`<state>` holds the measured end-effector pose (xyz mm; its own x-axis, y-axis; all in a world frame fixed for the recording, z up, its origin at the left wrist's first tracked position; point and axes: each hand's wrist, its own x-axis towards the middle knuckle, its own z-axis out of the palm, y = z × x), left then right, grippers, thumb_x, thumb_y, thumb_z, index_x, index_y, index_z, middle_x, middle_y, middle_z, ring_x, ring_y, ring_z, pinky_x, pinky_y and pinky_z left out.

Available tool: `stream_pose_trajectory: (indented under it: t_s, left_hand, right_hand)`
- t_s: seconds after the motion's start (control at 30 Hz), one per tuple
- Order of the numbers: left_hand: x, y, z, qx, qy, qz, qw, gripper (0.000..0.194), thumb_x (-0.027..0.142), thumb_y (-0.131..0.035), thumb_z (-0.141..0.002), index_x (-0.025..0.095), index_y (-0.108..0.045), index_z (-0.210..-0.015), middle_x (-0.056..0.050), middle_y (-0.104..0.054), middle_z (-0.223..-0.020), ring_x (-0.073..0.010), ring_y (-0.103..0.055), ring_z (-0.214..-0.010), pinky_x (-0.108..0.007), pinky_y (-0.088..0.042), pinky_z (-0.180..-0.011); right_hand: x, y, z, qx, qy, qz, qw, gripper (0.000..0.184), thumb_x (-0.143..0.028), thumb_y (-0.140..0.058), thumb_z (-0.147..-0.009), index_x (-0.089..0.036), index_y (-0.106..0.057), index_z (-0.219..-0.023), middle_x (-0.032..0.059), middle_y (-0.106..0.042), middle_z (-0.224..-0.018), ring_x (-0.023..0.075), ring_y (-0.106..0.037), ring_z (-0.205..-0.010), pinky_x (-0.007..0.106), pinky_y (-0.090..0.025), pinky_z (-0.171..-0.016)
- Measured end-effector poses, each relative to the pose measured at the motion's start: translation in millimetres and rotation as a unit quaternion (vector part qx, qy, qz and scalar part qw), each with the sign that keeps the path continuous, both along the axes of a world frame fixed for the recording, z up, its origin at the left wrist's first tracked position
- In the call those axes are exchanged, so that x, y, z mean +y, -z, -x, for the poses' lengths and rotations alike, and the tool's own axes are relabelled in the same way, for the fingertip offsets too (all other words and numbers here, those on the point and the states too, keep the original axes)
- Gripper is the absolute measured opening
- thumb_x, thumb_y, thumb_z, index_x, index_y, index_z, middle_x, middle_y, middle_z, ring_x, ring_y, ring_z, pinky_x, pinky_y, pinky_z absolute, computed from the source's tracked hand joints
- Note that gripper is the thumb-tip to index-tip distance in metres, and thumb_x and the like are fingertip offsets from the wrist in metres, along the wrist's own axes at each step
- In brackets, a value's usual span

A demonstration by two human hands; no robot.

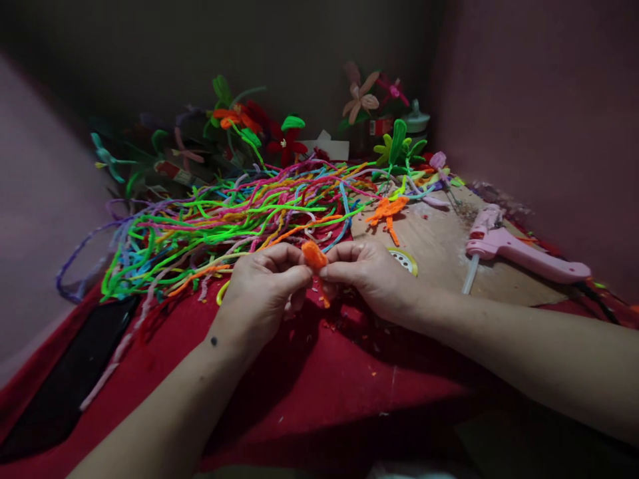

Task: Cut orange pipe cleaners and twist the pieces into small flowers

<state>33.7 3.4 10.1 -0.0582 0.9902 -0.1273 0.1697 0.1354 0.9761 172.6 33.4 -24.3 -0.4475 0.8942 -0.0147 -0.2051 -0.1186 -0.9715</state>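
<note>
No lettering, brand or number can be read. A small red label [380, 126] shows at the back on the right, and a tilted red-and-white label [176, 172] at the back on the left; any print on either is too small and dim to make out.

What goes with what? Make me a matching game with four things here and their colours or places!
1. glue gun
2. small fuzzy piece
3. cloth
4. pile of fuzzy stems

A. plain deep red
B. orange, between the left hand and right hand
C. many colours, heaped up
D. pink, over on the right

Pairs: 1-D, 2-B, 3-A, 4-C
</note>
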Motion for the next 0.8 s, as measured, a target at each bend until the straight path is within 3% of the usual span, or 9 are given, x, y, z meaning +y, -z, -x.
stream_pose_trajectory:
  t_s: [0.13,0.27,0.5,0.67,0.8]
  left_hand:
    - [0.1,2.1,-1.1,-0.014,-0.013,-0.025,1.000,0.009,0.017,-0.065,-0.063,0.017,-0.057,-0.067,0.007,-0.050,-0.048,-0.0042,-0.037,-0.035,-0.016,-0.029,-0.033]
    - [1.8,1.6,-0.4,-0.040,0.008,0.006,0.999,0.010,0.015,-0.064,-0.063,0.016,-0.056,-0.069,0.007,-0.047,-0.044,-0.0041,-0.035,-0.032,-0.015,-0.027,-0.030]
    - [7.1,3.6,11.2,-0.101,0.083,0.061,0.989,0.010,0.013,-0.064,-0.064,0.015,-0.056,-0.070,0.007,-0.047,-0.041,-0.0044,-0.036,-0.029,-0.014,-0.031,-0.025]
    - [6.7,2.2,14.3,-0.140,0.151,0.079,0.975,0.010,0.010,-0.063,-0.064,0.014,-0.056,-0.069,0.005,-0.052,-0.048,-0.0069,-0.043,-0.033,-0.026,-0.048,-0.029]
    - [6.3,-0.1,13.9,-0.149,0.168,0.088,0.971,0.009,0.009,-0.062,-0.064,0.013,-0.056,-0.069,0.005,-0.053,-0.049,-0.0076,-0.045,-0.034,-0.030,-0.052,-0.033]
  right_hand:
    - [-0.7,0.7,-0.8,-0.033,0.029,-0.071,0.997,0.003,-0.011,-0.055,-0.068,-0.013,-0.058,-0.068,-0.0045,-0.051,-0.056,0.0052,-0.043,-0.049,0.019,-0.034,-0.047]
    - [-1.1,3.0,-0.7,-0.055,0.029,-0.129,0.990,0.007,-0.011,-0.053,-0.070,-0.013,-0.059,-0.072,-0.0032,-0.053,-0.062,0.0068,-0.047,-0.055,0.019,-0.037,-0.051]
    - [0.0,0.2,-0.7,0.013,-0.033,-0.030,0.999,0.011,-0.012,-0.058,-0.064,-0.013,-0.054,-0.074,-0.0042,-0.053,-0.061,0.0058,-0.045,-0.049,0.019,-0.036,-0.048]
    - [-2.6,-2.4,-1.2,0.023,-0.066,-0.011,0.998,0.010,-0.013,-0.058,-0.065,-0.015,-0.049,-0.070,-0.0036,-0.053,-0.061,0.0067,-0.045,-0.049,0.021,-0.037,-0.050]
    - [-3.2,-1.8,-0.9,0.034,-0.073,-0.001,0.997,0.010,-0.012,-0.058,-0.064,-0.015,-0.049,-0.067,-0.0038,-0.051,-0.060,0.0067,-0.044,-0.050,0.021,-0.036,-0.050]
